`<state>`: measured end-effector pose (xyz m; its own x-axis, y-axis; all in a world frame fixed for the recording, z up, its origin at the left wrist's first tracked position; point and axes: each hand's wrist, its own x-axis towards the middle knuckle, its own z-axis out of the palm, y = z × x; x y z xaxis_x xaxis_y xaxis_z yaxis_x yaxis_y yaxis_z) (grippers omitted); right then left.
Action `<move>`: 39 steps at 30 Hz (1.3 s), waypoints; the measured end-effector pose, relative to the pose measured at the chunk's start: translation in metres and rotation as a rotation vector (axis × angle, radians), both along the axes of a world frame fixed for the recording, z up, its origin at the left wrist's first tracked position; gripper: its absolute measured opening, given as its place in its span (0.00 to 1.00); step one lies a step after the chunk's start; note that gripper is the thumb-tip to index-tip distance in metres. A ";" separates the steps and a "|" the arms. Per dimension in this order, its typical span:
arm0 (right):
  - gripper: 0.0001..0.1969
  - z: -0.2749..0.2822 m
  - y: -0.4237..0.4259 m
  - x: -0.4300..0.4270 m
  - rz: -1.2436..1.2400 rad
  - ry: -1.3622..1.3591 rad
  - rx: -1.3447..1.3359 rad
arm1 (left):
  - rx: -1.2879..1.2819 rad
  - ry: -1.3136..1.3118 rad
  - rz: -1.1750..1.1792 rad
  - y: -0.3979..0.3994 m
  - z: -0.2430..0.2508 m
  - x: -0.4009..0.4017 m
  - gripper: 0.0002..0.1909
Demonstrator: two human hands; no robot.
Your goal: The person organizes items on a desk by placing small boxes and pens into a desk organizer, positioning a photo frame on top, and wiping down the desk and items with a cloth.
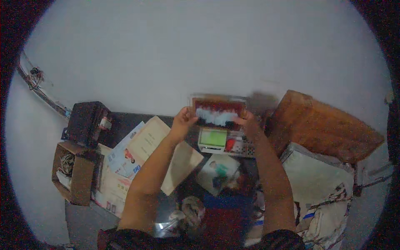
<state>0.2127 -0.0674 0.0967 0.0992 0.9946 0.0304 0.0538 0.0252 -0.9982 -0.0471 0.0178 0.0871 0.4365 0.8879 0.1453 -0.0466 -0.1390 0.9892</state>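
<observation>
Both arms reach forward over a dark table. My left hand (184, 120) grips the left edge of a framed picture (220, 113), and my right hand (250, 122) has its right edge, with the thumb over the front. A red band runs along the picture's top, with pale shapes below; blur hides the detail. Just below the frame sits a white device (215, 151) with a lit green screen (213, 138), a red part (230, 144) and what look like keys on its right. Nearer me lies a printed sheet or bag (218, 175) with a green figure.
Papers and printed envelopes (147, 140) overlap on the left. Beyond them stand a black box (86, 123) and an open cardboard box (82, 184) holding cord. On the right are a large brown carton (325, 125) and a white sack (318, 178). A pale wall (218, 47) rises behind.
</observation>
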 end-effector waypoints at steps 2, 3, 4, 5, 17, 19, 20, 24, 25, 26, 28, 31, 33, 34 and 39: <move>0.21 0.000 0.002 -0.005 -0.045 0.060 0.040 | 0.012 0.034 -0.026 0.002 -0.005 -0.002 0.14; 0.20 -0.002 0.002 -0.005 -0.091 0.118 0.080 | -0.103 -0.056 -0.037 -0.003 -0.002 0.000 0.17; 0.20 -0.006 0.003 -0.004 -0.092 0.118 0.079 | -0.217 -0.147 -0.047 -0.005 -0.001 0.001 0.19; 0.20 -0.013 0.005 -0.001 -0.191 0.075 0.027 | -0.219 -0.147 -0.049 -0.004 -0.003 0.002 0.19; 0.18 0.002 -0.011 -0.002 -0.262 -0.123 0.094 | -0.116 -0.025 -0.017 -0.002 0.001 0.004 0.18; 0.19 0.010 -0.016 -0.001 -0.237 -0.168 0.087 | -0.122 -0.080 -0.047 0.000 0.001 0.002 0.17; 0.19 0.007 -0.015 0.003 -0.178 -0.148 0.071 | -0.125 -0.078 -0.052 0.001 0.001 0.002 0.17; 0.19 -0.010 -0.003 0.014 -0.038 -0.008 0.073 | -0.109 -0.068 0.003 0.001 0.002 0.007 0.16; 0.19 -0.006 -0.003 0.015 -0.039 -0.005 0.072 | -0.116 -0.130 0.017 0.002 0.002 0.008 0.15; 0.19 -0.001 -0.003 0.017 -0.016 -0.129 0.039 | -0.116 -0.128 0.018 0.002 0.003 0.008 0.15; 0.18 0.000 -0.003 0.019 0.002 -0.254 0.005 | -0.119 -0.147 -0.007 0.001 0.005 0.012 0.14; 0.24 -0.018 0.004 0.023 0.055 -0.036 0.144 | -0.030 -0.115 -0.006 0.000 0.002 0.015 0.12; 0.17 -0.019 0.007 0.016 -0.098 -0.046 0.153 | -0.030 -0.119 0.002 0.004 -0.004 0.011 0.12; 0.17 -0.013 0.005 0.011 -0.094 -0.044 0.154 | -0.030 -0.123 0.011 0.006 -0.007 0.008 0.11; 0.18 0.019 -0.007 0.005 0.046 -0.020 0.054 | -0.079 -0.091 0.029 0.006 -0.003 0.005 0.16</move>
<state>0.2173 -0.0745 0.1155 0.0525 0.9949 0.0861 0.0718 0.0822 -0.9940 -0.0423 0.0237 0.0843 0.3989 0.9101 0.1121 -0.1339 -0.0632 0.9890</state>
